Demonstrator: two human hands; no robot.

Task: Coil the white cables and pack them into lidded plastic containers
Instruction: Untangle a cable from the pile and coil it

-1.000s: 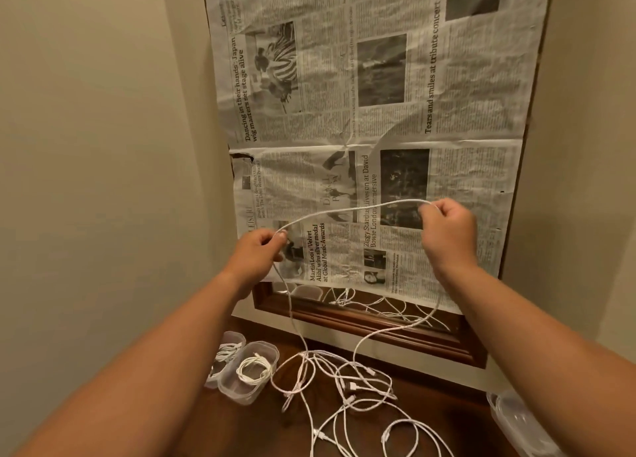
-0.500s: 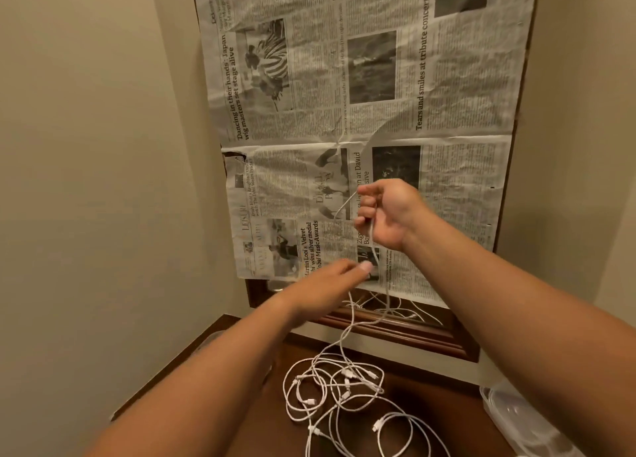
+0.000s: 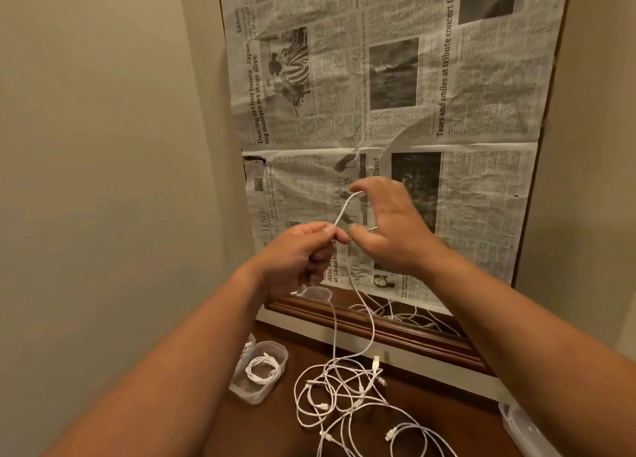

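Head view: the left grip [image 3: 296,257] pinches the thin white braided cable [image 3: 344,208], whose short span rises rightward over the spread, unclenched right grip [image 3: 392,229], slack hanging straight down to the brown wooden table [image 3: 447,408].

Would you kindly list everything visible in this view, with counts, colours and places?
held cable: one, white, looped, mid-view.
loose cables: several, white, tangled on the table.
plastic containers: two, clear, left on the table; the nearer holds a coiled cable.
plastic ware: count unclear, clear, lower right edge.
mirror: one, brown wooden frame, behind the table.
newspaper: one spread, grey, covering the mirror.
table: one, dark brown.
left hand: one, pinches the held cable.
right hand: one, fingers spread at the loop's top, blurred.
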